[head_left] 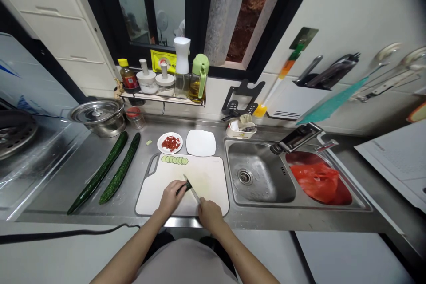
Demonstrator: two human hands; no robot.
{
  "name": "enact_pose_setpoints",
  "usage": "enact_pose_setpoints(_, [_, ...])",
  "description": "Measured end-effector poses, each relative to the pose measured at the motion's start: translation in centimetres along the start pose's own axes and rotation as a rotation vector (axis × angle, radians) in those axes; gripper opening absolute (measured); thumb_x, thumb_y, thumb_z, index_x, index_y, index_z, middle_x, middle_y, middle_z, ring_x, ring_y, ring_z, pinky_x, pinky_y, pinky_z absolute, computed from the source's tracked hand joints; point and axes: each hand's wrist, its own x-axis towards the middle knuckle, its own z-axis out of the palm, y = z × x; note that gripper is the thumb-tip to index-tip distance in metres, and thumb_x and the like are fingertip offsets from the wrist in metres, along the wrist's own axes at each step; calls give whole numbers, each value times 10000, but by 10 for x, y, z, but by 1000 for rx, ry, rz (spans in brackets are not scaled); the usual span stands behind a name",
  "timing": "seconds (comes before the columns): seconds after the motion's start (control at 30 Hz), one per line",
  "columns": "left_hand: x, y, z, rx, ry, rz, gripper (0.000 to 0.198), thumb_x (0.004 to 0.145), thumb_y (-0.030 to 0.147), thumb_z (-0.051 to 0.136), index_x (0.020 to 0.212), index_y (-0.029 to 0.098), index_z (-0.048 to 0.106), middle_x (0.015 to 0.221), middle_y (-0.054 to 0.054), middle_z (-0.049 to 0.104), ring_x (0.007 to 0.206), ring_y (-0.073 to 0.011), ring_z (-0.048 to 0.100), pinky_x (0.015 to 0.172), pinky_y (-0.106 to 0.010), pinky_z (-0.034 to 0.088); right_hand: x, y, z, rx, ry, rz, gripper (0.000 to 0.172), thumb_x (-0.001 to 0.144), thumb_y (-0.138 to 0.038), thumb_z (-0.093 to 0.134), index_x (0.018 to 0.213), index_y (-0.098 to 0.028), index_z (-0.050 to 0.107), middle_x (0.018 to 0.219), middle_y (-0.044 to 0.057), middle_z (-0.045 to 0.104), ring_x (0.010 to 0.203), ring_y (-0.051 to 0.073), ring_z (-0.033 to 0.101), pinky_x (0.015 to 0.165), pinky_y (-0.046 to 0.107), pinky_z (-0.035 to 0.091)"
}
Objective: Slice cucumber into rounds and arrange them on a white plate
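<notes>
My left hand [171, 196] is closed on a short dark green piece of cucumber [188, 185], pressing it down on the white cutting board [151, 197]. In my right hand [210, 216] is the handle of a knife [195, 194]. Its blade slants up and to the left, right beside the cucumber's cut end. A row of thin cucumber slices [175, 160] overlaps along the board's upper edge. Just beyond the board stand a small white plate of chopped red pieces [171, 143] and a white square plate [201, 143] with nothing on it.
Two whole cucumbers [120, 168] lie on the steel counter at the left, near a lidded steel pot [100, 117]. To the right is a sink [259, 182] with a faucet [296, 138] and a red plastic bag [317, 182] in its second basin. Seasoning bottles [182, 71] line a shelf.
</notes>
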Motion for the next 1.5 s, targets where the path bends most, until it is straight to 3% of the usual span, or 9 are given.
enact_pose_setpoints(0.23, [0,-2,1,12,-5,24,251,916,313,477,1067,227,659,1001,-67,692,940,-180,637,865,-356,525,16,-8,-9,4,-30,-9,303,903,-178,357,1111,-135,574,984,162,687,950,259,653,756,335,456])
enact_pose_setpoints(0.6, [3,6,-5,58,-67,-22,249,908,307,470,1063,232,650,1001,-59,695,937,-190,642,872,-364,523,37,-19,-22,32,42,-67,299,901,-192,367,1084,-136,597,981,150,690,948,243,651,747,319,460])
enact_pose_setpoints(1.2, [4,12,-7,51,-54,-82,237,879,297,488,1022,230,665,1008,-56,694,948,-197,637,871,-362,512,1,8,-16,19,-14,-34,293,896,-209,372,1054,-161,615,986,150,690,941,247,648,751,325,436])
enact_pose_setpoints(1.5, [6,17,-7,1,27,-233,329,862,378,515,1142,228,604,1038,-62,683,906,-201,633,834,-364,509,-3,22,-31,-10,68,92,297,950,-262,349,1131,-235,583,957,103,694,900,210,646,742,287,399])
